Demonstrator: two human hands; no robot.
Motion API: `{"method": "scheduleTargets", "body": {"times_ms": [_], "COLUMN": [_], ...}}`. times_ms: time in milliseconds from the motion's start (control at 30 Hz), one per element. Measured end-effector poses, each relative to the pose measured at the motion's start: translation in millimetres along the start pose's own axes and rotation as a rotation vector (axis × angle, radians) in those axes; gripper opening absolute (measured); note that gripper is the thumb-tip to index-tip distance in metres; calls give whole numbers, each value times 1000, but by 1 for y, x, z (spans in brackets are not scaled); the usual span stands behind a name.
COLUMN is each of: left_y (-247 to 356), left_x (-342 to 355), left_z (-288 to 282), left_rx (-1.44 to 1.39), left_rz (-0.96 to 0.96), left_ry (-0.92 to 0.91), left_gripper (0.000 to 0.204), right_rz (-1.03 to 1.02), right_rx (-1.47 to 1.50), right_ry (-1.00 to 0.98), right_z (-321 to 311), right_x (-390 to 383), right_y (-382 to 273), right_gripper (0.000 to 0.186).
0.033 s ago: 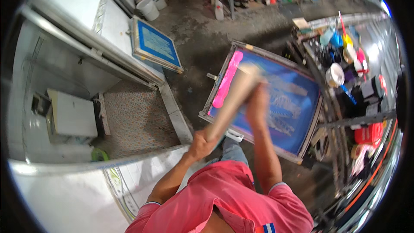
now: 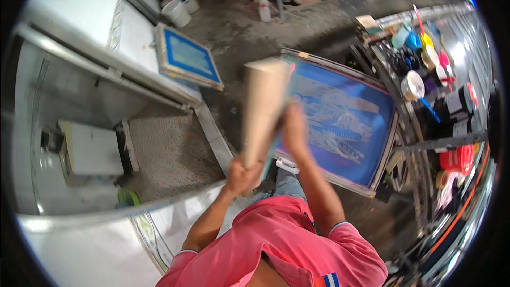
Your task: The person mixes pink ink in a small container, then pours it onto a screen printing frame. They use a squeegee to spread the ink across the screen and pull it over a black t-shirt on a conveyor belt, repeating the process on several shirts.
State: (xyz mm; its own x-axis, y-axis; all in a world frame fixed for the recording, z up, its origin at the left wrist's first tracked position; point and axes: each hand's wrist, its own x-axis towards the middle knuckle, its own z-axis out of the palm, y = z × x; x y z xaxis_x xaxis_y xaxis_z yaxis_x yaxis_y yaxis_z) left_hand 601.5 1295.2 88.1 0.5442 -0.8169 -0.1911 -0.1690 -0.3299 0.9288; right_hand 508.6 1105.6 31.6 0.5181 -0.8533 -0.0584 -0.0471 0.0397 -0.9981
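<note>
A blurred wooden squeegee (image 2: 260, 95) with a greenish blade is gripped by my left hand (image 2: 243, 175) at its lower end and by my right hand (image 2: 294, 130) farther up along the blade side. It is over the left side of a blue screen-printing screen (image 2: 345, 117) in a wood-and-metal frame, which carries a pale, patchy design. A small bit of pink ink shows at the screen's top left; the rest is behind the squeegee. A white handle (image 2: 287, 165) is at the screen's lower edge.
A second framed screen (image 2: 188, 56) leans by the white unit on the left, beside a tiled basin (image 2: 164, 146). On the right, a metal rack (image 2: 446, 138) holds several tubs, tools and a red container (image 2: 456, 159). Buckets (image 2: 175, 13) and shelves of containers stand at the back.
Both hands and the squeegee have moved left, and the squeegee is more upright in the picture. It now covers most of the pink ink strip that showed on the screen before.
</note>
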Motion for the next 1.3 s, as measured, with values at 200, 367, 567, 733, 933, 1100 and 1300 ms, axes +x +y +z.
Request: {"method": "scheduleTargets", "body": {"times_ms": [200, 367, 567, 733, 933, 1100, 1300], "left_y": [48, 49, -4, -25, -15, 15, 45], "left_x": [139, 243, 389, 495, 580, 613, 647], "left_z": [-104, -197, -278, -303, -324, -313, -258], "left_rx": [-523, -659, -693, -731, -691, -671, -611], "left_rz": [13, 35, -60, -1, -152, -191, -140], "left_ry": [537, 360, 210, -22, -165, -372, -701], "left_gripper": [52, 59, 62, 58, 61, 61, 67], "right_rz": [-16, 748, 531, 446, 314, 233, 61], "right_rx": [-35, 202, 1407, 974, 888, 870, 999], "right_ry": [-164, 1004, 1338, 1513, 1753, 1894, 1954], "right_z": [84, 50, 108, 120, 197, 312, 361], "right_x": [-24, -106, -125, -83, -37, -10, -3], "right_y": [17, 191, 236, 226, 152, 106, 77], "right_gripper": [57, 36, 82, 32, 17, 21, 22]}}
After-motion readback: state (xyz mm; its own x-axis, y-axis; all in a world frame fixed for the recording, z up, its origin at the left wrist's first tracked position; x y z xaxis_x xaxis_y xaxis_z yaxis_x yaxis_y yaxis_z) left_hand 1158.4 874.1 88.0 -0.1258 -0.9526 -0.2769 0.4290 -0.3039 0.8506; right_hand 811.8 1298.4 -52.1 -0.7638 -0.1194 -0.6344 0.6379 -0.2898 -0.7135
